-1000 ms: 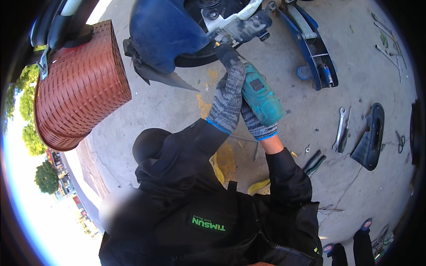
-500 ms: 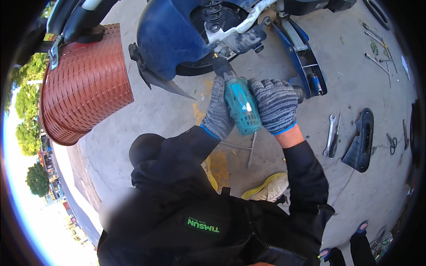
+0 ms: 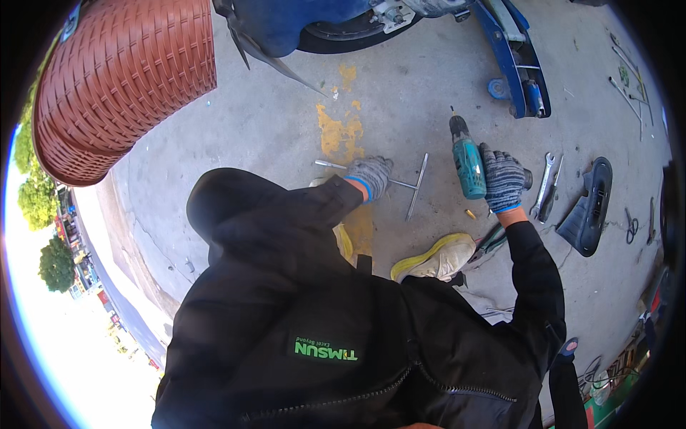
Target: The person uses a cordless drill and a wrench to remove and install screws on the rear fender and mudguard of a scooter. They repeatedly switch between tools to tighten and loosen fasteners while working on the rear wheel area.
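My left hand (image 3: 369,177), in a grey knitted glove with a blue cuff, is closed around the shaft of a T-handle wrench (image 3: 420,184). The wrench lies low over the concrete, its crossbar to the right of the hand. In my right hand (image 3: 504,177), gloved the same way, is the grip of a teal and black cordless drill (image 3: 469,166). A small bit sticks out of its dark nose, away from me. The scooter's front wheel (image 3: 357,37) and blue fender (image 3: 286,21) are at the far edge, apart from both hands.
A blue floor jack (image 3: 516,64) stands far right. A combination wrench (image 3: 544,184), a screwdriver (image 3: 550,196), a black plastic part (image 3: 590,207) and scissors (image 3: 631,227) lie right. Pliers (image 3: 489,241) lie by my shoe (image 3: 443,257). A brown woven basket (image 3: 128,86) hangs far left.
The drill has come away from the wheel's axle area, down and right, in my right hand alone. My left hand has let go of it and taken hold of the T-handle wrench.
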A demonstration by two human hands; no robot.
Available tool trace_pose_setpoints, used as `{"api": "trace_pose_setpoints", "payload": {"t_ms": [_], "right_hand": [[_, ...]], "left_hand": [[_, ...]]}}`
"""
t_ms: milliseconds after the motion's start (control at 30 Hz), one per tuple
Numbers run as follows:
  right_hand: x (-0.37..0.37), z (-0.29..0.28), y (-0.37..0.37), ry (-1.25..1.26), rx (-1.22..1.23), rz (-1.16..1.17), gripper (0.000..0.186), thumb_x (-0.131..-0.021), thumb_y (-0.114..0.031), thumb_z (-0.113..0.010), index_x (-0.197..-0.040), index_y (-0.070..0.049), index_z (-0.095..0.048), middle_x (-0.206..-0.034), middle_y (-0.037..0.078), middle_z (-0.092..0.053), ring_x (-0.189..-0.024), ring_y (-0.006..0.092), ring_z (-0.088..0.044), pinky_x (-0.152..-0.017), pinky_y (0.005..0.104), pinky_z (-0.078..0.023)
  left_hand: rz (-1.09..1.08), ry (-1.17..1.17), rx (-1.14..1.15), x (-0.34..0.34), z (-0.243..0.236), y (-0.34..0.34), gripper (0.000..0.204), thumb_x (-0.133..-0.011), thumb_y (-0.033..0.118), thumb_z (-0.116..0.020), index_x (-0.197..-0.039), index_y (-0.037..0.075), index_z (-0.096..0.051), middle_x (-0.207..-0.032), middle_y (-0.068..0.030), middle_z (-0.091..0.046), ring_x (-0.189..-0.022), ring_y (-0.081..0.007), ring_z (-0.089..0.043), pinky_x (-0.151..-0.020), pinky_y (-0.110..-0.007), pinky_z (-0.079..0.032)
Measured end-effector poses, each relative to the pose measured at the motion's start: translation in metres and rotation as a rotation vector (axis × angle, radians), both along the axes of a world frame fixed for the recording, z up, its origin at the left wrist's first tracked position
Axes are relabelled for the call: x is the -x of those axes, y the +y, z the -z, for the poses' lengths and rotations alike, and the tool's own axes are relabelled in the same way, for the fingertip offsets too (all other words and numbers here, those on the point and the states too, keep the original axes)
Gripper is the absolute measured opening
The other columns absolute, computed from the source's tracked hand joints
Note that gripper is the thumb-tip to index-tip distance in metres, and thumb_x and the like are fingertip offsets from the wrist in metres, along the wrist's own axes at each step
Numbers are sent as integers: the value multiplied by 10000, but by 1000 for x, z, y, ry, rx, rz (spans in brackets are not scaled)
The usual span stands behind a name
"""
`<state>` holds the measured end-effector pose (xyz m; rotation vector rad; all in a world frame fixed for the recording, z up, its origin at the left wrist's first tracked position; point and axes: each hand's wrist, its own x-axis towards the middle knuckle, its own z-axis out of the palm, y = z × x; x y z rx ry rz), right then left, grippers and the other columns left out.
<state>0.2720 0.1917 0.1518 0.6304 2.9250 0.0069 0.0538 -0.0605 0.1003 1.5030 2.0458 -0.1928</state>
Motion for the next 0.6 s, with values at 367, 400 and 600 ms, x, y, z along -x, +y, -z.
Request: {"api": "trace_pose_setpoints", "payload": {"t_ms": [367,400,600], "right_hand": [[19,3,-46,-274,244,154,721,-931,-299,-542,-1546,-49,-260,-1587,210,-277,-1456,386,-299,-1157,548,-272],[9,17,-37,-198,47,-140,812,-888,-336,-619,-1548,-45,-247,-1568,217,-315,-1453,389,-306,-1167,555,-257],[65,-129,-49,-287,791,-106,871,-836,-409,-721,-1497,11,-339,-1339,311,-543,-1261,359,-558,-1036,427,-446]], "left_hand": [[330,-16,-277,23,53,-13,192,-839,229,-580,-925,61,-617,-807,-131,-666,-725,-336,-681,-636,-468,-539],[340,-17,-192,19,22,13,219,-850,243,-583,-960,56,-617,-836,-136,-680,-750,-340,-689,-651,-475,-543],[349,-19,-193,22,-177,90,198,-924,232,-524,-1001,106,-656,-847,-120,-714,-809,-309,-715,-684,-473,-545]]}}
